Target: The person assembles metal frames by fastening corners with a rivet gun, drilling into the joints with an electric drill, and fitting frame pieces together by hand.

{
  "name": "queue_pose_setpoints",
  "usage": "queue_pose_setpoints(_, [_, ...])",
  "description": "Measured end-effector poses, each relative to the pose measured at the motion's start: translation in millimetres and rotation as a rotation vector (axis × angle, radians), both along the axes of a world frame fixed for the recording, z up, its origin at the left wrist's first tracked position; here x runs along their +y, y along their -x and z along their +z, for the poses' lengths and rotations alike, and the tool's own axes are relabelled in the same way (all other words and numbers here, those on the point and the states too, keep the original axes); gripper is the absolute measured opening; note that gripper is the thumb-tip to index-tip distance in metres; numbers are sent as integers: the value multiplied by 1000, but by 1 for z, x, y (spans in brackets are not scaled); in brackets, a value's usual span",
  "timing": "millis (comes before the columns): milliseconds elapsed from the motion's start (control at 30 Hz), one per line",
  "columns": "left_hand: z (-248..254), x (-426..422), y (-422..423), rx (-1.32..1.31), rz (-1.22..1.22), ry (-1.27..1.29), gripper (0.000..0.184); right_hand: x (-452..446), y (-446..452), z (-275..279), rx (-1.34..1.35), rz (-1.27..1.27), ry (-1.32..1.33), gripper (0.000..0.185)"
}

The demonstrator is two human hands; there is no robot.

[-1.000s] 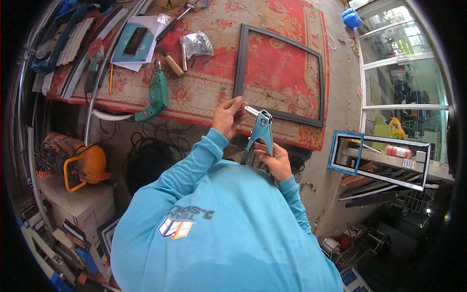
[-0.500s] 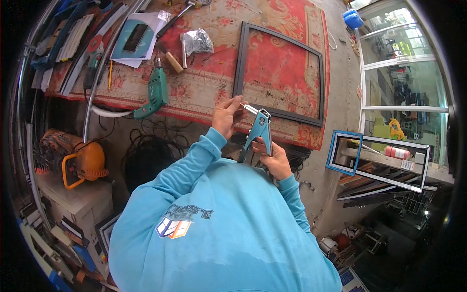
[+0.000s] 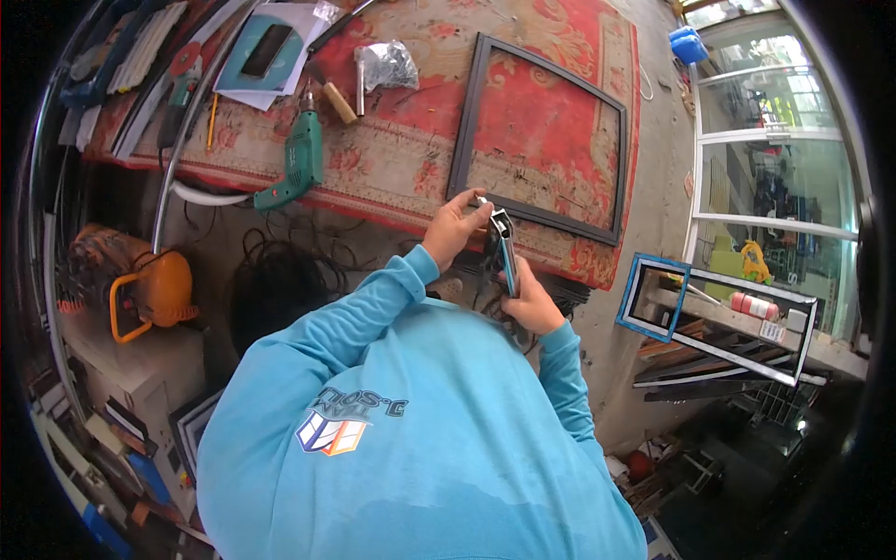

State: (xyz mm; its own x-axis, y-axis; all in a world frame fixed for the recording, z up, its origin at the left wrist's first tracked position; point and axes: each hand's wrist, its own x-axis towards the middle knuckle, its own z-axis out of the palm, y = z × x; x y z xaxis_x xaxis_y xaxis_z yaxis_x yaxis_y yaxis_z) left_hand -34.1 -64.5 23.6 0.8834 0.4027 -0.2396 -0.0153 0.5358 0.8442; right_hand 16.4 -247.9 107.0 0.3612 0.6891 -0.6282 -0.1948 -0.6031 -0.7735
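Observation:
A blue hand rivet gun [image 3: 507, 250] is held in front of my chest, nose pointing away toward the table. My right hand [image 3: 536, 301] is wrapped round its handles, which now show nearly edge-on. At the nose end, the fingers of my left hand [image 3: 450, 230] are pinched together on the tip. Whether a small rivet sits between those fingertips is too small to tell. Just beyond the tool, a dark rectangular metal frame [image 3: 464, 121] lies flat on the carpet-covered table [image 3: 411, 177].
Left on the table lie a green drill [image 3: 301, 159], a wooden handle [image 3: 340, 103], a plastic bag [image 3: 390, 67] and a phone [image 3: 267, 50] on papers. An orange-yellow machine [image 3: 168, 287] stands lower left. A blue-and-black frame [image 3: 674, 301] is at right, near glass panels.
The rivet gun has turned so its handles appear edge-on and closer together. Both hands have shifted slightly to the right, with the left fingers still at the nose.

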Motion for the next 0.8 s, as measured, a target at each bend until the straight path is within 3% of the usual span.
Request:
queue_pose_setpoints(67, [-6, -5, 2, 139, -38, 508, 41, 1, -3, -16, -237, -10, 70, 86])
queue_pose_setpoints(167, [-16, -8, 6, 190, -33, 582, 33, 6, -8, -19, -87, 42, 46, 74])
queue_pose_setpoints(200, [-18, -8, 7, 192, -24, 592, 33, 5, -8, -29, -82, 51, 54, 74])
queue_pose_setpoints(267, [-24, -7, 10, 342, -130, 620, 26, -3, -8, -65, -209, 42, -61, 49])
queue_pose_setpoints(300, [-32, -5, 10, 344, -122, 628, 26, -1, -9, -74, -204, 50, -56, 49])
queue_pose_setpoints(367, [-71, -6, 7, 365, -272, 425, 36, 6, -11, -88, -231, -79, 44, 33])
queue_pose_setpoints(400, [-143, -27, 1, 364, -103, -85, 53, 8, -20, -94, -258, -29, 235, 54])
queue_pose_setpoints(433, [-132, -20, 3, 367, -103, -77, 53, 9, -27, -106, -256, -26, 242, 54])
queue_pose_setpoints(500, [-101, 1, 10, 503, -149, -591, 69, 13, -38, -131, -307, -158, 212, 76])
queue_pose_setpoints(567, [-88, 13, 4, 559, -193, -549, 72, 21, -50, -151, -295, -153, 243, 81])
queue_pose_setpoints(633, [-97, 17, -5, 551, -1, -1186, 72, 32, -53, -151, -287, -148, 273, 86])
queue_pose_setpoints(700, [-105, 26, -15, 551, -44, -1096, 70, 43, -51, -146, -346, -128, 289, 85])
queue_pose_setpoints(800, [-110, 32, -23, 580, -63, -1237, 65, 53, -49, -128, -425, -65, 331, 86])
